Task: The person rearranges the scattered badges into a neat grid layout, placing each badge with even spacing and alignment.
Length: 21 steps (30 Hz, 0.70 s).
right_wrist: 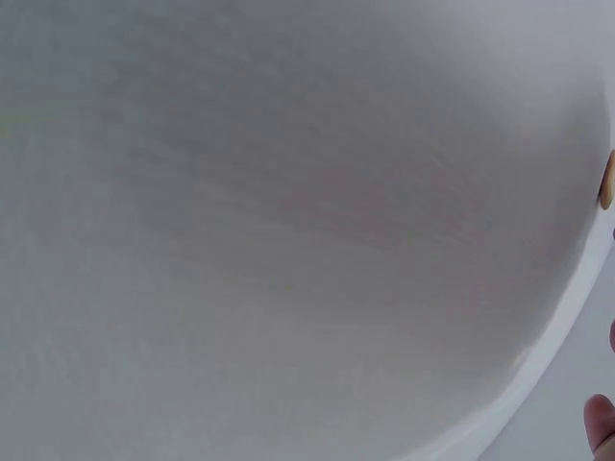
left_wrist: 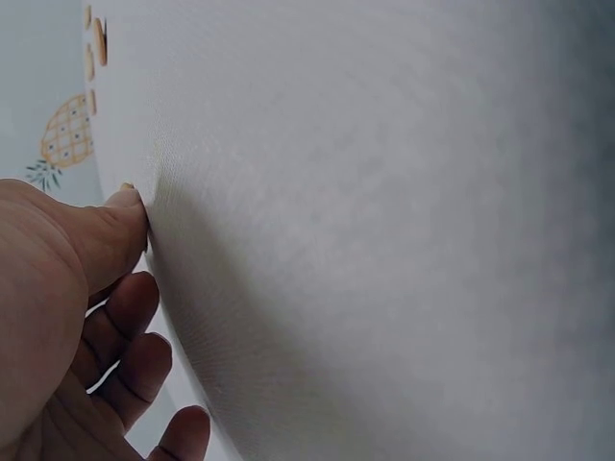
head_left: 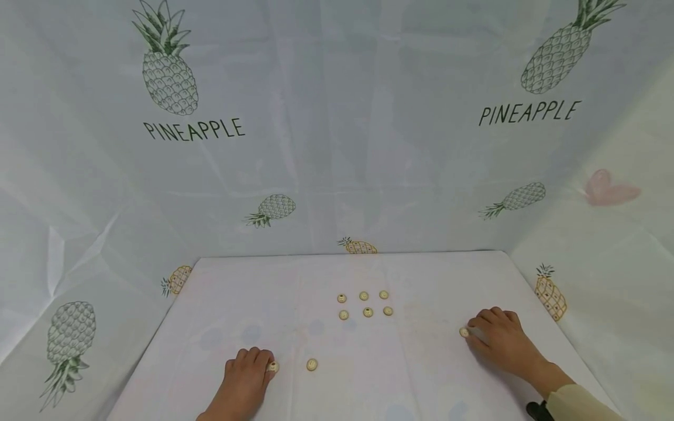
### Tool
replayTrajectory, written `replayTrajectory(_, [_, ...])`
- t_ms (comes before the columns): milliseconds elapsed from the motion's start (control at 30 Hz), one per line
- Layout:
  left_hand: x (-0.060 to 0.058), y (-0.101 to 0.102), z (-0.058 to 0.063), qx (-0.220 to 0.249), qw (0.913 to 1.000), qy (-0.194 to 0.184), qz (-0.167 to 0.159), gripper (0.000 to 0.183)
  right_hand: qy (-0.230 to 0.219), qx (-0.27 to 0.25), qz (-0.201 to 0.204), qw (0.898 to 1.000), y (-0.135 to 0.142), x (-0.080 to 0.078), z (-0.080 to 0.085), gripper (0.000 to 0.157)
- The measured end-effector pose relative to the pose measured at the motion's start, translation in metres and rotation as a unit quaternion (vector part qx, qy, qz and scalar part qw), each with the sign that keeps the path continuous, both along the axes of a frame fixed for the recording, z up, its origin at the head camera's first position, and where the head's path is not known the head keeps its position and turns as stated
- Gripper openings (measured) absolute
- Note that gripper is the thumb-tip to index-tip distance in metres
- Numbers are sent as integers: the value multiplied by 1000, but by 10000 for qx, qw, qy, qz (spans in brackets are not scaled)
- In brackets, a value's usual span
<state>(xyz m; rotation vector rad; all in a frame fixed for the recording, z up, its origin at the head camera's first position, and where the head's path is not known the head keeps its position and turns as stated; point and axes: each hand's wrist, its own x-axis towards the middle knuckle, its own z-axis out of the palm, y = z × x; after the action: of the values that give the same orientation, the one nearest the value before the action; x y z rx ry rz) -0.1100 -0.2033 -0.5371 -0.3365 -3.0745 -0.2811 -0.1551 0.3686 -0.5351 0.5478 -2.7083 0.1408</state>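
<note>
In the head view, small round pale-wooden discs with dark marks lie on the white cloth-covered table. At the front left my left hand pinches one disc by its edge between thumb and fingers. In the left wrist view the thumb presses down at the table, and the disc is nearly hidden behind it. Over on the right, my right hand holds another disc between thumb and forefinger. Only that disc's edge and a bit of fingertip show in the right wrist view.
One loose disc lies just right of my left hand. Farther back, several discs stand in two short rows, among them a near-row disc. Pineapple-printed cloth walls the table's back and sides. A dark object sits by the right sleeve.
</note>
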Motion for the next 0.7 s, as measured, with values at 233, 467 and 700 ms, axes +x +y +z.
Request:
replayTrajectory(233, [1, -2, -1, 20, 10000, 3, -9, 20, 158, 15, 261, 9995, 2, -2, -4, 22])
replayTrajectory(467, [0, -1, -2, 24, 10000, -8, 1, 20, 33, 63, 198, 9998, 0, -3, -2, 18])
replayTrajectory(700, [0, -2, -2, 46, 10000, -17, 1, 19, -84, 10, 106, 9999, -1, -4, -1, 15])
